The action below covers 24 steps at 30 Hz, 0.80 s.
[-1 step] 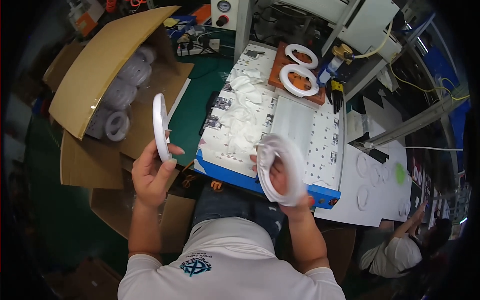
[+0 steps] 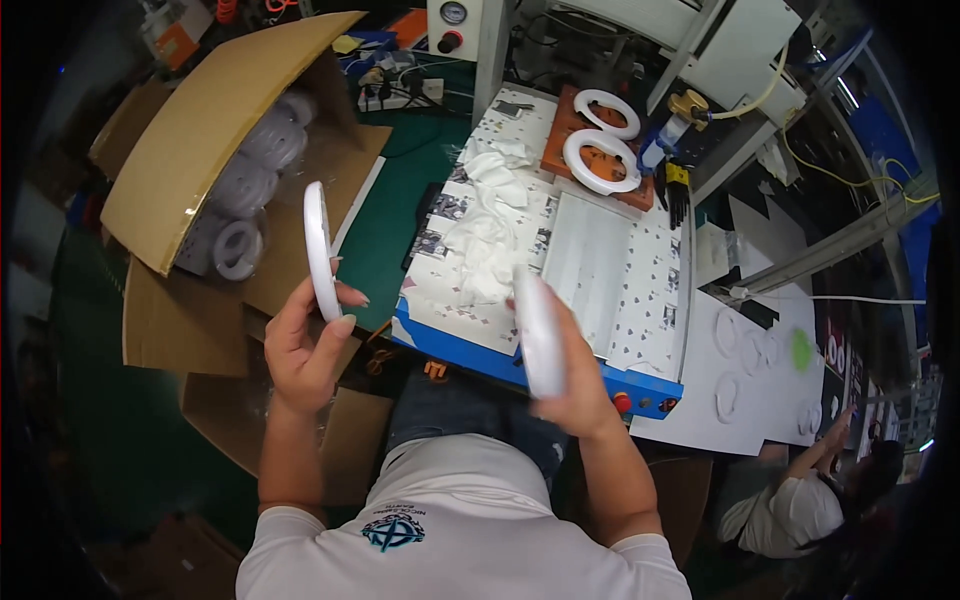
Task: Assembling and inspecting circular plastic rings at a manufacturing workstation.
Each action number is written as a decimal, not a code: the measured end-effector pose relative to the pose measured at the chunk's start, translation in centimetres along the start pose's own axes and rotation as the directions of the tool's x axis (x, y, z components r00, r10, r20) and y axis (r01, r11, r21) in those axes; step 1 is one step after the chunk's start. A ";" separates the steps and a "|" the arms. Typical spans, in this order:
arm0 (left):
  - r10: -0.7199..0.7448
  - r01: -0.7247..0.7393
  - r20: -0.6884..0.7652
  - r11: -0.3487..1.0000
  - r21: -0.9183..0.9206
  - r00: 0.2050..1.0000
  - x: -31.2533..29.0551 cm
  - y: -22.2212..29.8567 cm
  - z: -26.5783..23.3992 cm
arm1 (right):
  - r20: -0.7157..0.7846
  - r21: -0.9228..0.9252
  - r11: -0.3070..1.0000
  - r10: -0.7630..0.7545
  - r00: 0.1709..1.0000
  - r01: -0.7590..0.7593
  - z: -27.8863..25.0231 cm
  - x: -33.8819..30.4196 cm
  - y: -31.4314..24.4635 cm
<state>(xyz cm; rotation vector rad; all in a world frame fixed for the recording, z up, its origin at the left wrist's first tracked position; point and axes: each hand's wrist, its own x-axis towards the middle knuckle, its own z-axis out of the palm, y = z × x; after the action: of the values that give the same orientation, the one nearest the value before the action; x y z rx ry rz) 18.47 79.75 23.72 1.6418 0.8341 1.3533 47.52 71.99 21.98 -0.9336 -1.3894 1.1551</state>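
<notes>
My left hand (image 2: 305, 345) grips a white plastic ring (image 2: 319, 245) by its lower end, so the ring stands nearly edge-on above my fingers. In my right hand (image 2: 578, 385) is a second white ring (image 2: 541, 340), also seen almost from the side and slightly blurred; my fingers wrap round its far side and are partly hidden. Both rings are held in the air, the right one over the front of a patterned work surface (image 2: 455, 335). Beyond it, two more white rings (image 2: 602, 163) rest on an orange-brown fixture block (image 2: 553, 150).
A cardboard box (image 2: 225, 120) holding several bagged rings (image 2: 238, 250) stands open at left. Crumpled white cloths (image 2: 485, 240) lie beside a pale flat plate (image 2: 588, 265). A red button (image 2: 622, 402) sits on the blue front edge. Another person (image 2: 800, 510) works at lower right.
My right hand has turned its ring from an open, slanted face to nearly edge-on and shifted it slightly left. My left hand and its ring stay almost still.
</notes>
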 end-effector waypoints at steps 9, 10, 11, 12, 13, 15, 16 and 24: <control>0.053 -0.052 0.008 0.905 0.422 0.999 -2.4 0.1 -1.2 | 0.114 -0.974 0.188 -0.067 0.991 0.125 4.5 6.5 2.9; 0.073 -0.078 0.030 0.891 0.447 0.997 -2.6 0.1 -1.2 | 0.099 -0.982 0.155 -0.062 0.993 0.108 4.4 6.5 3.2; 0.091 -0.106 0.054 0.876 0.470 0.994 -2.7 0.0 -1.1 | 0.082 -0.989 0.120 -0.057 0.995 0.088 4.4 6.6 3.4; 0.091 -0.098 0.037 0.875 0.473 0.995 -2.6 0.0 -0.8 | 0.092 -0.992 0.084 -0.040 0.995 0.095 4.3 6.6 3.4; 0.092 -0.097 0.034 0.876 0.473 0.995 -2.6 0.1 -0.7 | 0.095 -0.992 0.082 -0.040 0.995 0.098 4.4 6.6 3.1; 0.135 -0.177 0.116 0.804 0.567 0.984 -2.2 0.1 -0.3 | 0.067 -0.996 0.054 0.013 0.998 0.066 4.5 6.5 1.7; 0.196 -0.266 0.181 0.754 0.600 0.964 -1.8 0.0 -0.2 | 0.069 -0.996 0.051 0.009 0.998 0.068 4.4 6.5 1.0; 0.303 -0.596 0.599 0.707 0.381 0.742 -0.1 1.5 5.0 | -0.088 0.029 0.999 0.046 0.995 -0.044 2.9 0.4 -1.8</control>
<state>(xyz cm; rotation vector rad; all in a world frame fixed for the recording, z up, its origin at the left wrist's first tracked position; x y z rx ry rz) 23.31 78.13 24.64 2.6773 0.5182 0.9334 44.70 71.56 23.85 -0.9899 -1.2839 1.1497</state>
